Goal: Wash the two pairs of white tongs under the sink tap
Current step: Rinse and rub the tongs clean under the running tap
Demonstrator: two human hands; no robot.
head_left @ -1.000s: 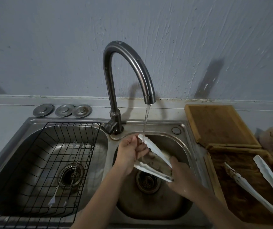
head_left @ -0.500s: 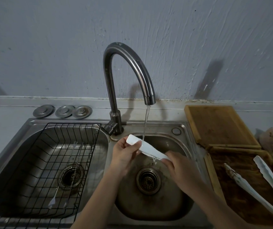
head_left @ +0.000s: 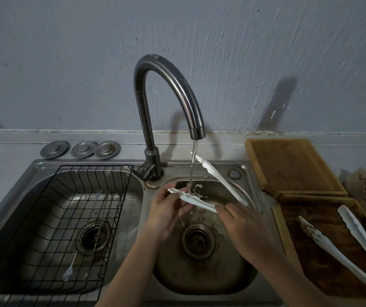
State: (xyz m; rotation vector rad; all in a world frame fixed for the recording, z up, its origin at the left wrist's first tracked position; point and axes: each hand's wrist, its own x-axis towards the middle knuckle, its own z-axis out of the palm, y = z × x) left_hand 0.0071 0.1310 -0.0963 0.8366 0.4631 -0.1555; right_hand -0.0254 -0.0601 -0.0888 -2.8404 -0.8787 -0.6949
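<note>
At the far left a black wire rack sits in the left basin, with a few slim metal utensils lying across its bars; they play no part here, though anything dropped that way could tangle in the wires. The tap runs a thin stream into the right basin; under it the left hand is curled, its fingers pinching the scalloped tip of the lower arm of the first tongs, right where the water breaks and splashes. The tongs stand spread in a V; the upper arm rises toward the spout and touches the stream near its tip, while the right hand is closed over the hinged end, back to the camera, so the exact finger grip cannot be told. Risks, as I judge them: wet plastic is slippery, and a loose pinch could let the sprung arms snap apart and fall onto the open drain; the raised arm could deflect the stream, sending spray over the rim toward the wooden boards on the desk. At the right, the second tongs lie open on the darker board, one arm visibly soiled and well apart from the sink; they look unwashed, so the job seems about half done, and a hurried rinse of the first pair could leave residue in its scallops.
</note>
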